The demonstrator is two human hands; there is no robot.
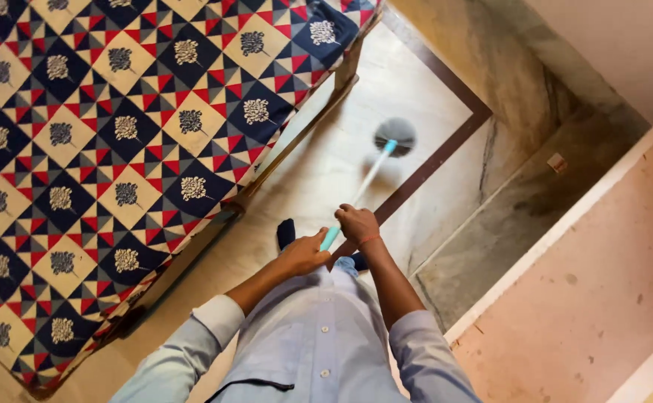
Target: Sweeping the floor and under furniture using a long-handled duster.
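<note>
I look straight down at a mop with a white pole, a teal grip and a round grey head resting on the pale marble floor. My right hand grips the teal end of the pole from above; a red thread circles that wrist. Just below it, my left hand closes on the lower end of the same grip. Both forearms come out of light blue shirt sleeves. One dark-socked foot shows beneath my hands.
A bed with a patterned navy, red and cream cover fills the left, its wooden frame edge close to the mop. A dark border strip crosses the floor. A pinkish wall and a grey stone ledge stand at right.
</note>
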